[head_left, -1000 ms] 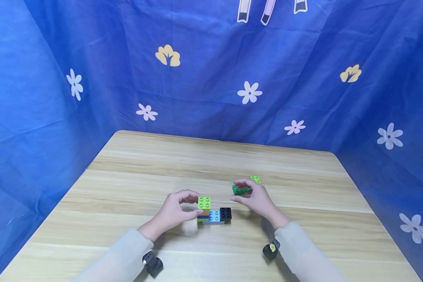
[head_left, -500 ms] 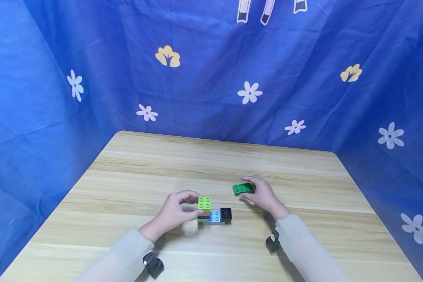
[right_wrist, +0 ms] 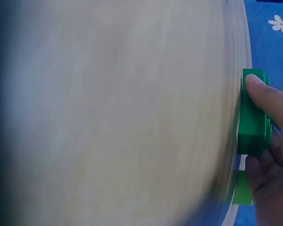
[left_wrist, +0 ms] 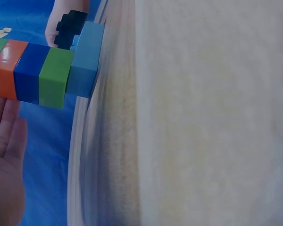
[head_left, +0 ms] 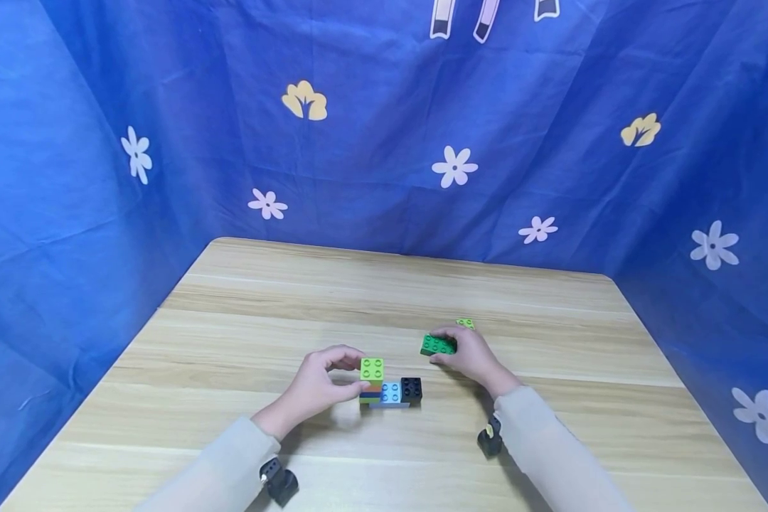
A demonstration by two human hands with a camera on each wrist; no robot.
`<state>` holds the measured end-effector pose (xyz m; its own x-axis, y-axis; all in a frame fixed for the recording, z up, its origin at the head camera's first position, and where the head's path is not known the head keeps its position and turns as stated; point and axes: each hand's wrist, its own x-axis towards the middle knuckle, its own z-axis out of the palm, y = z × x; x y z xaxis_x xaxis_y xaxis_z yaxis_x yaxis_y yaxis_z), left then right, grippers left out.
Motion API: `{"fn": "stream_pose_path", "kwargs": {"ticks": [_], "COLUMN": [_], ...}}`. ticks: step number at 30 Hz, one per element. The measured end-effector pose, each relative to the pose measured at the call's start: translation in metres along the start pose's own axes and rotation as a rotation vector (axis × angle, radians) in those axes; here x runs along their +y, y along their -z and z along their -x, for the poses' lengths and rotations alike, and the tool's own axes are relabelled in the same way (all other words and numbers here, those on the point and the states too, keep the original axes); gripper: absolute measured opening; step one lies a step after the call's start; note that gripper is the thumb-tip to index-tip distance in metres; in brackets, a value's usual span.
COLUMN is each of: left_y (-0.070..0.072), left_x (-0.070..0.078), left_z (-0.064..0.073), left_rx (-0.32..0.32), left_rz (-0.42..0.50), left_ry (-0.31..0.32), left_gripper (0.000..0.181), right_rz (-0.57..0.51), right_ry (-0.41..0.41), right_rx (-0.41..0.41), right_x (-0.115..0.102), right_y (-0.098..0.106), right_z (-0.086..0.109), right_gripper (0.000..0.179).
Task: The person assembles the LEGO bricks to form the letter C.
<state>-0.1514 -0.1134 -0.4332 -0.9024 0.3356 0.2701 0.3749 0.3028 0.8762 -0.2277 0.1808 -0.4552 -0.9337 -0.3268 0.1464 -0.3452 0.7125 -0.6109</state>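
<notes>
My left hand (head_left: 318,378) holds a small tower of toy building bricks (head_left: 372,369), thumb in front and fingers behind. From the top it runs lime, orange, dark blue and green, as the left wrist view shows. Its foot joins a light blue brick (left_wrist: 87,61), and a black brick (head_left: 412,388) stands on the right end. Farther back on the right, my right hand (head_left: 475,357) grips a dark green brick (head_left: 434,345) by its right part. The right wrist view shows the thumb pressed along the side of this long brick, studs facing away.
A lime brick (head_left: 465,323) lies just behind my right hand, partly covered by it. The wooden table (head_left: 307,284) ends at a blue patterned cloth (head_left: 384,142) on the back and sides. Both wrists carry small black cameras.
My right hand draws back to the right, then returns left onto the dark green brick. The lime brick behind it is hidden midway and shows again now. The left hand keeps still.
</notes>
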Motion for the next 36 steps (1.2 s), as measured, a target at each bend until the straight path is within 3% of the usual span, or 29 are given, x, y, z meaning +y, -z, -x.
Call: {"fn": "stream_pose_path", "kwargs": {"ticks": [6,13,15,20,27,32,36], "left_y": [-0.001,0.006,0.006,0.005,-0.002,-0.002,-0.002], "left_x": [0.003,0.041,0.042,0.037,0.003,-0.003,-0.001], "left_z": [0.0,0.003,0.003,0.003,0.001,0.0,0.001], "left_rx": [0.001,-0.009,-0.011,-0.007,0.032,0.028,0.029], "left_rz": [-0.012,-0.015,-0.01,-0.007,0.009,0.024,0.005], "left_ry": [0.003,0.014,0.019,-0.005,-0.045,-0.077,-0.075], "left_gripper": [0.034,0.03,0.029,0.028,0.032,0.031,0.031], "right_rz": [-0.027,-0.115,-0.138,-0.206,-0.25,-0.239,-0.219], "right_ry": [-0.029,0.045,0.077,0.155,0.283,0.376,0.382], "right_rx": [-0.009,0.023,0.033,0.038,-0.013,-0.071,-0.131], "right_x": [-0.008,-0.031,-0.039,-0.063,-0.093,-0.103,-0.108], "right_y": [-0.001,0.008,0.01,0.015,0.021,0.023,0.024], "right_z": [0.002,0.002,0.002,0.002,0.007,0.011,0.013], "right_gripper": [0.042,0.041,0.041,0.04,0.039,0.039,0.038]}}
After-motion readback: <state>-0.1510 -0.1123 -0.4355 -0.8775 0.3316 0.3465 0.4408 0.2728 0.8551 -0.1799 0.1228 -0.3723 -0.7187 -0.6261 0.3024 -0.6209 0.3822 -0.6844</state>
